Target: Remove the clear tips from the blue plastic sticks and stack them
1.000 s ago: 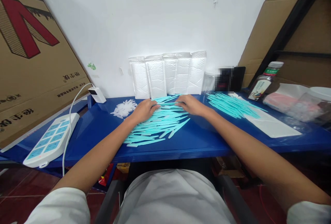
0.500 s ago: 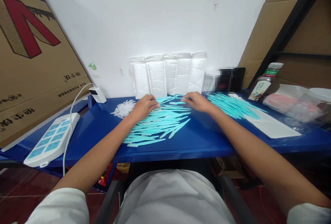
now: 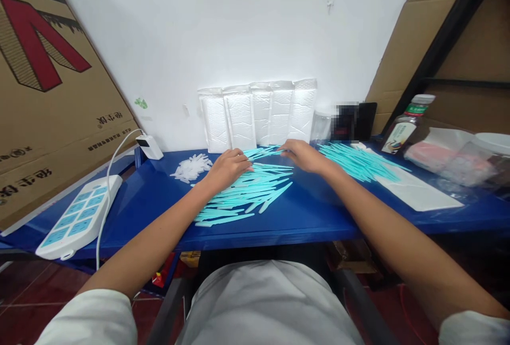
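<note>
A loose heap of thin turquoise plastic sticks (image 3: 243,191) lies on the blue table before me. My left hand (image 3: 231,167) is over the heap's far left part, its fingers bent and closed at the sticks. What is between those fingertips is too small to make out. Beyond the heap, my right hand (image 3: 298,154) pinches the end of a thin turquoise stick (image 3: 282,151). More turquoise sticks lie between the two hands, near the wall. A small pile of whitish translucent pieces (image 3: 192,167) rests left of my left hand.
Several white padded envelopes (image 3: 241,119) lean on the wall. Right of my right hand lies a second turquoise stick pile (image 3: 354,161), partly over a white sheet (image 3: 422,191). A bottle (image 3: 408,124) stands far right. A power strip (image 3: 82,215) with a cable lies left.
My left hand has shifted slightly right over the heap. My right hand is almost where it was; the pale piece seen near its fingertips earlier no longer shows there.
</note>
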The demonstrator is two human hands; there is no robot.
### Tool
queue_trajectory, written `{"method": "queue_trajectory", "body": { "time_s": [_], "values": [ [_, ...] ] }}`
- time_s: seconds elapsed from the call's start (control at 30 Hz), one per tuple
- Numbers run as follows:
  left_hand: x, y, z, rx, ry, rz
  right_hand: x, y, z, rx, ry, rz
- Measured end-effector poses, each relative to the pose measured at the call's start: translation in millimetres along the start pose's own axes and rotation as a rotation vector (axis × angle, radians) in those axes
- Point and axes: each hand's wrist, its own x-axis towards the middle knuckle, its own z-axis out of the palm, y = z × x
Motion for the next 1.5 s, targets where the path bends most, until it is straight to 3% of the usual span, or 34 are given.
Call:
{"method": "queue_trajectory", "body": {
  "time_s": [0.17,0.27,0.47,0.7,0.8,0.9,1.0,1.1,1.2,1.37,1.43,1.5],
  "values": [
    [0.0,1.6,1.9,0.007,0.006,0.035,-1.3,3.1,-13.0,0.031,0.246,0.038],
    [0.8,3.8,3.6,0.026,0.017,0.065,-2.5,-5.3,-20.8,0.081,0.318,0.023],
    [4.2,11.2,2.8,0.044,-0.008,0.120,-1.1,-21.2,-17.4,0.139,0.268,-0.140],
    [6.2,15.8,11.6,0.040,0.009,0.138,2.0,-42.6,-6.0,0.155,0.203,-0.191],
    [4.3,10.0,11.1,0.029,0.039,0.106,2.0,-33.9,-4.8,0.126,0.315,-0.126],
    [0.9,-0.8,5.0,0.004,0.059,0.028,1.4,-12.5,-3.7,0.066,0.428,0.094],
    [-2.6,-9.9,-1.5,-0.035,0.076,-0.039,-0.6,7.8,1.0,-0.009,0.233,0.240],
    [-3.1,-11.1,-3.7,-0.061,0.079,-0.054,-2.2,16.2,10.6,-0.014,-0.069,0.209],
    [-0.7,-4.7,-1.6,-0.080,0.069,-0.033,-1.4,17.1,20.5,0.011,-0.212,0.189],
    [3.3,7.9,2.4,-0.100,0.050,0.040,-1.0,22.8,22.5,0.054,-0.347,0.254],
    [3.9,11.3,3.2,-0.108,0.044,0.063,-2.2,26.8,17.6,0.070,-0.309,0.268],
    [4.4,14.1,4.0,-0.117,0.035,0.084,-2.9,29.5,10.1,0.119,-0.175,0.264]
  ]
}}
